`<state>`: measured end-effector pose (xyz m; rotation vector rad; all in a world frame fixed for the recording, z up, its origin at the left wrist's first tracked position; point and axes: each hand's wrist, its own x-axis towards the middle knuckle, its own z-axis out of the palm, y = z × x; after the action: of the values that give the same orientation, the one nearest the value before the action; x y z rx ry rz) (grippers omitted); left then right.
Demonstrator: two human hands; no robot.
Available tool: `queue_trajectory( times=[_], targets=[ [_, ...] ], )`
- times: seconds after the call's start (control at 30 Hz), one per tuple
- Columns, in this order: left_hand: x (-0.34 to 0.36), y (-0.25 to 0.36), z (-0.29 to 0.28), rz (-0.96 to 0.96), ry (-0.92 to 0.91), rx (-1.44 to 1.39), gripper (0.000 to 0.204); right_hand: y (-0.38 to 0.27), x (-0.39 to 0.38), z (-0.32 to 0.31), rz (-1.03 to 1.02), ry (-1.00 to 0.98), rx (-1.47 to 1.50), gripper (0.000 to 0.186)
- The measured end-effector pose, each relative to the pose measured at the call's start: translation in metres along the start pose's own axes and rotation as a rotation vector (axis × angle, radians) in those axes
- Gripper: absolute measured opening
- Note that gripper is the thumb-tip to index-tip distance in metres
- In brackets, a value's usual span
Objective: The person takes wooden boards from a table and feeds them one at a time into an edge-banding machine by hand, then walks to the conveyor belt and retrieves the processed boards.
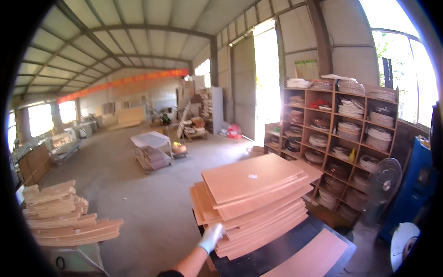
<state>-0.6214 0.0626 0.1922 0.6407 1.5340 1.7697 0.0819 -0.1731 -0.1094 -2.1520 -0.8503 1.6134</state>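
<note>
Left hand (pixel 211 237): wears a pale glove and comes up from the lower edge on a bare forearm; it rests against the near left side of the stack of boards, low down.
Fingers of the left hand: curled against the edges of the lower boards; whether they grip a board or only press on it cannot be told.
Right hand: not in view.
Stack of boards (pixel 254 201): thin, tan, rectangular boards piled unevenly, their corners fanned out; it sits on the dark table at centre, just ahead of the person.
Top board (pixel 251 177): lies flat, turned a little against the ones below, with a small pale mark near its middle.
Table (pixel 281 251): dark surface at the lower centre and right, carrying the stack.
Single board (pixel 313 258): lies flat on the table to the right of the stack, near the lower edge.
Second pile of boards (pixel 64 214): lower left, well apart from the hand, loosely heaped.
Shelf unit (pixel 344 138): wooden, against the right wall, its compartments filled with coiled rolls.
Fan (pixel 384 182): stands on the floor just right of the shelf unit.
Cart (pixel 152 147): on the concrete floor in the middle distance.
</note>
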Motion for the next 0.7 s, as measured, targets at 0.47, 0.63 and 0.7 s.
queue_trajectory(
  times=[0.47,0.63,0.7],
  targets=[
    [0.208,0.016,-0.014,0.091,0.266,0.591,0.042,-0.092,-0.089,0.095,-0.04,0.199,0.624,0.045],
    [0.225,-0.001,-0.029,0.047,0.145,0.478,0.034,-0.078,-0.102,0.106,0.031,0.22,0.728,0.041],
    [0.219,0.014,-0.031,0.032,0.094,0.239,0.025,-0.065,-0.09,0.117,0.016,0.185,0.803,0.039]
  ],
)
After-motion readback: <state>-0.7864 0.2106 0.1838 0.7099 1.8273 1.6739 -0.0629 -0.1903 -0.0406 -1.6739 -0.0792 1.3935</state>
